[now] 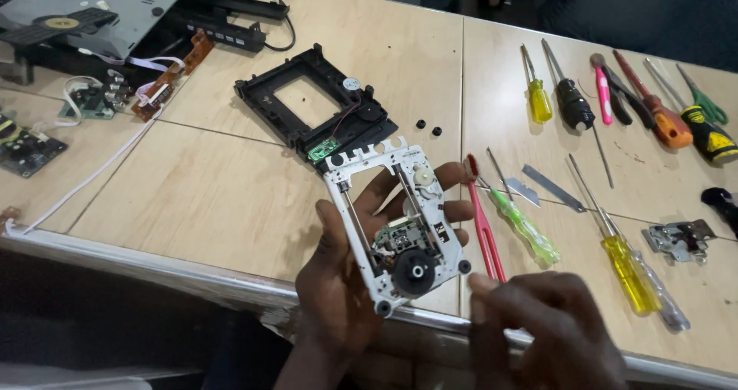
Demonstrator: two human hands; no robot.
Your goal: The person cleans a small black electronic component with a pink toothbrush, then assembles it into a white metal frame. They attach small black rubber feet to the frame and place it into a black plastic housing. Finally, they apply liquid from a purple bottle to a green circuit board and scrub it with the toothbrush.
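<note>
My left hand (346, 275) holds a white metal disc-drive mechanism (400, 225) from underneath, above the table's near edge. The mechanism has two guide rails, a small lens carriage with a green board, a black round spindle hub and a white gear. A red and a black wire run from it up to a black plastic frame (315, 101) lying on the table. My right hand (550, 332) hovers at the lower right of the mechanism, fingers curled, with nothing seen in it. It is close to a red-handled tool (483, 225).
Several screwdrivers lie at the right: green (526, 228), yellow (626, 271), another yellow (538, 98), black (575, 101), orange (665, 121). A small metal bracket (680, 238) sits at far right. Circuit boards (92, 101) and a grey player casing (100, 5) are at the top left. Two black grommets (429, 127) lie behind.
</note>
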